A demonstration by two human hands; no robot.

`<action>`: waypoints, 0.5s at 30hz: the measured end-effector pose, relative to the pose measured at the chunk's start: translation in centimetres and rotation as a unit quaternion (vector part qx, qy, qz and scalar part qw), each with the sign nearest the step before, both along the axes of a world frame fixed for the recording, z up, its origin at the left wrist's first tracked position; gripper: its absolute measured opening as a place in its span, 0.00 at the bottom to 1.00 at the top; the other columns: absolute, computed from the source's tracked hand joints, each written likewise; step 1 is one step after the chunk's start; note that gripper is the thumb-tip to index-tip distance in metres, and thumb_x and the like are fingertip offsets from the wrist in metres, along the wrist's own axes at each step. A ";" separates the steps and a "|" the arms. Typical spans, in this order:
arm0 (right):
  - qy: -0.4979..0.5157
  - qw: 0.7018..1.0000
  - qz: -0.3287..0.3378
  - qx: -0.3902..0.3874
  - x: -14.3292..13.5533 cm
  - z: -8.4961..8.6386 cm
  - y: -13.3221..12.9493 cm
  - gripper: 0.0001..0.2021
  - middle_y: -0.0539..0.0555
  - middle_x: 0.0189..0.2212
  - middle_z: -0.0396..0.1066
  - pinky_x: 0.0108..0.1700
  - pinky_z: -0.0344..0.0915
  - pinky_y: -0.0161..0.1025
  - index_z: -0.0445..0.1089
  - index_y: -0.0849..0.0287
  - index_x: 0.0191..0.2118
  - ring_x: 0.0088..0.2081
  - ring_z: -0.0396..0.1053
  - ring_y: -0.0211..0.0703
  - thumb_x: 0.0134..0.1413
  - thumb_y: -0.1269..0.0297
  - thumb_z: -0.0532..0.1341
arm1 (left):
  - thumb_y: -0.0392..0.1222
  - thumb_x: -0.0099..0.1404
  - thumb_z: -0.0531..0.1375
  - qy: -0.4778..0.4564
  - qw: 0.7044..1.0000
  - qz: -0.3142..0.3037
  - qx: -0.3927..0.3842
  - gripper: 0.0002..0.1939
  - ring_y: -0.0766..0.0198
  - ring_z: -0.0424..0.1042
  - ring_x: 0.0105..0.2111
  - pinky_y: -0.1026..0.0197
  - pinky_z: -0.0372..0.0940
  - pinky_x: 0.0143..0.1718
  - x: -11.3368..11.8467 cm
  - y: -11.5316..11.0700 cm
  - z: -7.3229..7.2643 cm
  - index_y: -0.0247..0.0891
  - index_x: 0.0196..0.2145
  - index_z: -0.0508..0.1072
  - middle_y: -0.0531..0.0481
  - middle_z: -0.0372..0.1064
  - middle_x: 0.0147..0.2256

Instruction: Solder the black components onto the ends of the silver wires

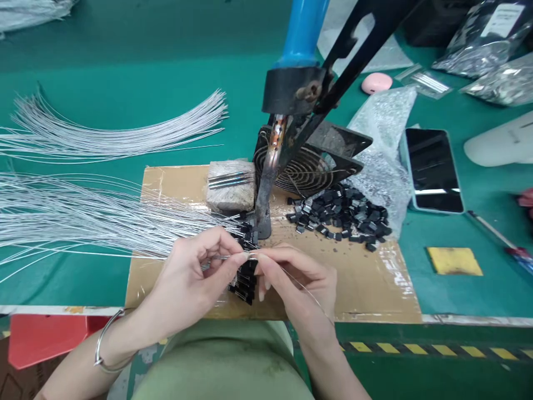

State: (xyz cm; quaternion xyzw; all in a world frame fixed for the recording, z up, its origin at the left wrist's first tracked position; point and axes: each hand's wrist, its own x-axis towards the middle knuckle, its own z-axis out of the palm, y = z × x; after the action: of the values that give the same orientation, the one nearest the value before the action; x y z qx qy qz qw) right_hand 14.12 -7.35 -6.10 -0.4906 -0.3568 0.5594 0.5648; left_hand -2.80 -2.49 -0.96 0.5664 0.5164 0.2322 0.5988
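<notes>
My left hand (pixel 200 275) is closed in a pinch, thumb against forefinger, on a white wire just below the soldering iron (pixel 270 172). Fingertip to fingertip with it, my right hand (pixel 302 283) pinches a thin wire (pixel 310 293) that trails back across the palm towards the wrist. Whatever sits between the touching fingertips is too small to make out. Under and behind the hands lie black connectors (pixel 245 289) on the ends of the bundled white wires (pixel 104 216). The iron's tip points down just beyond my fingers.
A cardboard sheet (pixel 375 289) covers the bench front. Loose black connectors (pixel 341 214) are heaped at right, before a fan (pixel 308 166). A block with metal rods (pixel 231 197) stands behind the wires. Farther right are a phone (pixel 435 166) and a yellow sponge (pixel 453 261).
</notes>
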 end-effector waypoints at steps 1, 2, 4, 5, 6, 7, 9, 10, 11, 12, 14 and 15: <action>0.017 1.000 -0.001 -0.008 0.0 0.0 0.0 0.05 0.49 0.29 0.77 0.22 0.69 0.27 0.86 0.51 0.38 0.21 0.69 0.30 0.63 0.65 0.70 | 0.42 0.74 0.62 0.004 1.000 0.000 0.002 0.09 0.68 0.65 0.27 0.65 0.58 0.26 0.0 -0.1 0.0 0.38 0.35 0.75 0.54 0.71 0.28; 0.029 0.999 -0.001 -0.014 0.0 -0.1 0.0 0.04 0.49 0.29 0.77 0.22 0.70 0.27 0.86 0.51 0.38 0.20 0.69 0.29 0.63 0.65 0.70 | 0.42 0.74 0.62 0.006 1.000 0.000 0.004 0.09 0.67 0.65 0.27 0.65 0.58 0.26 0.0 -0.1 -0.1 0.38 0.35 0.75 0.53 0.71 0.28; 0.044 0.999 -0.005 -0.022 -0.1 -0.1 -0.1 0.04 0.49 0.28 0.76 0.21 0.70 0.26 0.86 0.52 0.37 0.20 0.69 0.29 0.62 0.65 0.71 | 0.43 0.74 0.61 0.009 1.000 0.002 0.004 0.09 0.67 0.64 0.26 0.64 0.58 0.26 -0.1 -0.3 -0.1 0.38 0.35 0.74 0.53 0.70 0.27; 0.051 0.998 -0.009 -0.025 -0.2 -0.2 -0.1 0.04 0.48 0.27 0.76 0.20 0.70 0.26 0.86 0.52 0.36 0.19 0.69 0.29 0.62 0.65 0.71 | 0.43 0.74 0.61 0.011 1.000 0.004 0.005 0.10 0.67 0.64 0.26 0.64 0.57 0.26 0.0 -0.3 -0.2 0.38 0.35 0.74 0.54 0.70 0.27; 0.060 0.998 -0.016 -0.026 -0.4 -0.2 -0.2 0.04 0.48 0.26 0.75 0.20 0.70 0.26 0.86 0.52 0.36 0.19 0.69 0.29 0.62 0.66 0.71 | 0.43 0.74 0.61 0.011 1.000 0.007 0.006 0.10 0.67 0.63 0.26 0.64 0.57 0.26 0.0 -0.4 -0.3 0.38 0.35 0.74 0.54 0.69 0.27; 0.069 0.997 -0.027 -0.026 -0.6 -0.3 -0.3 0.04 0.48 0.25 0.75 0.19 0.70 0.26 0.86 0.52 0.35 0.19 0.69 0.29 0.61 0.65 0.71 | 0.43 0.74 0.61 0.011 1.000 0.011 0.009 0.10 0.67 0.63 0.26 0.64 0.57 0.26 0.1 -0.5 -0.3 0.38 0.34 0.74 0.54 0.69 0.27; 0.094 0.994 -0.057 -0.025 -1.2 -0.4 -0.4 0.04 0.47 0.24 0.75 0.18 0.69 0.25 0.85 0.52 0.34 0.18 0.68 0.29 0.61 0.65 0.72 | 0.42 0.74 0.61 0.006 1.000 0.022 0.015 0.10 0.67 0.63 0.26 0.64 0.57 0.26 0.3 -0.8 -0.5 0.38 0.34 0.73 0.54 0.69 0.27; 0.109 0.991 -0.073 -0.022 -1.6 -0.5 -0.4 0.04 0.46 0.23 0.74 0.17 0.69 0.25 0.85 0.52 0.34 0.17 0.68 0.29 0.60 0.65 0.72 | 0.42 0.74 0.61 0.000 0.999 0.028 0.017 0.10 0.67 0.64 0.26 0.65 0.57 0.26 0.4 -0.9 -0.6 0.38 0.34 0.73 0.54 0.69 0.27; 0.124 0.988 -0.087 -0.021 -2.0 -0.5 -0.5 0.04 0.46 0.23 0.74 0.16 0.68 0.25 0.85 0.52 0.33 0.16 0.67 0.29 0.60 0.64 0.72 | 0.42 0.74 0.61 -0.009 0.999 0.033 0.017 0.09 0.68 0.64 0.26 0.65 0.58 0.26 0.6 -1.0 -0.6 0.38 0.34 0.73 0.53 0.69 0.27; 0.140 0.985 -0.099 -0.020 -2.3 -0.5 -0.4 0.04 0.46 0.21 0.73 0.15 0.67 0.24 0.85 0.52 0.32 0.15 0.66 0.28 0.59 0.64 0.73 | 0.42 0.74 0.61 -0.021 0.999 0.038 0.016 0.09 0.68 0.65 0.26 0.66 0.59 0.26 0.7 -1.1 -0.7 0.38 0.34 0.73 0.53 0.70 0.27; 0.167 0.979 -0.113 -0.024 -2.7 -0.5 -0.3 0.05 0.45 0.19 0.72 0.13 0.65 0.24 0.85 0.53 0.30 0.13 0.64 0.28 0.58 0.62 0.73 | 0.42 0.74 0.62 -0.036 0.998 0.041 0.013 0.09 0.68 0.66 0.26 0.67 0.60 0.26 0.9 -1.3 -0.7 0.38 0.34 0.74 0.54 0.71 0.27; 0.175 0.977 -0.120 -0.028 -2.7 -0.4 -0.2 0.05 0.45 0.18 0.71 0.12 0.64 0.24 0.85 0.53 0.30 0.13 0.63 0.28 0.57 0.62 0.74 | 0.41 0.74 0.62 -0.037 0.998 0.045 0.016 0.09 0.69 0.66 0.26 0.68 0.60 0.26 0.9 -1.3 -0.7 0.38 0.34 0.74 0.54 0.70 0.27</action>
State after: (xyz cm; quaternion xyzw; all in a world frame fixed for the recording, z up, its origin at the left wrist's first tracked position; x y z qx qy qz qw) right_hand 11.44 -7.60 -6.51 -0.4402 -0.1752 0.5747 0.6673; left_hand -1.94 -3.77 -1.67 0.5431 0.5151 0.2884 0.5972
